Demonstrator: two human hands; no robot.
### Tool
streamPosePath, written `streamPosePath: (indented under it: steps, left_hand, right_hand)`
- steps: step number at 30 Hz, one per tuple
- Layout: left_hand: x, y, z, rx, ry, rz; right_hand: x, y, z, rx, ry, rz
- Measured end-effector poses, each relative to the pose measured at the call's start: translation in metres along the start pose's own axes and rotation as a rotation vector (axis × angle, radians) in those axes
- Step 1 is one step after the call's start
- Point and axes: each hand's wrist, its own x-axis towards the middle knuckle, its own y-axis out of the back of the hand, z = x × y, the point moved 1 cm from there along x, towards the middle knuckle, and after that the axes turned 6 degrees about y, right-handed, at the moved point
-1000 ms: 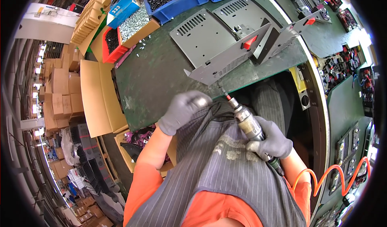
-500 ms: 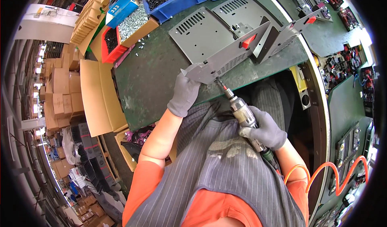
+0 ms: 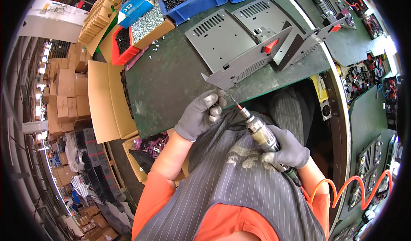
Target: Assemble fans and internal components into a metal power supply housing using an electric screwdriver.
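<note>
In my gloved right hand (image 3: 289, 149) is a pneumatic screwdriver (image 3: 259, 131), gripped around its body. Its thin bit points up and left, a little short of the metal panel's near edge. My gloved left hand (image 3: 199, 114) has its fingers curled together just left of the bit tip; whatever they may hold is too small to make out. Beyond both hands, a grey bent sheet-metal panel (image 3: 214, 48) with slots and a red switch (image 3: 270, 46) stands on the green bench (image 3: 167, 86). A second similar panel (image 3: 261, 16) adjoins it on the right.
Small silver screws fill a cardboard box (image 3: 165, 30) at the back left, beside a red bin (image 3: 132, 53) of dark parts. Blue bins (image 3: 195, 8) stand behind. An orange coiled air hose (image 3: 338, 194) runs right. An open carton (image 3: 105, 104) borders the bench's left side.
My left hand has let go of the panel's near corner and come back beside the bit, its fingers curling. The screwdriver has drawn back slightly from the panel.
</note>
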Motion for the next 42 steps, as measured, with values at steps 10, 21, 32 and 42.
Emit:
streamPosePath:
  steps: [10, 21, 32, 42]
  left_hand:
    - [0.005, -0.036, -0.016, -0.019, 0.016, 0.273]
    - [0.010, -0.042, -0.019, 0.278, -0.117, 0.174]
    - [0.014, -0.061, 0.001, 1.376, -0.152, 0.256]
    - [0.036, -0.055, 0.046, 1.739, -0.399, 0.340]
  right_hand:
    - [-0.004, 0.002, -0.006, 0.026, 0.010, -0.107]
    - [-0.012, 0.004, -0.005, 0.061, 0.097, -0.058]
    - [-0.021, 0.032, 0.010, 0.013, -0.003, 0.030]
    - [-0.004, 0.063, 0.023, -0.001, 0.067, 0.204]
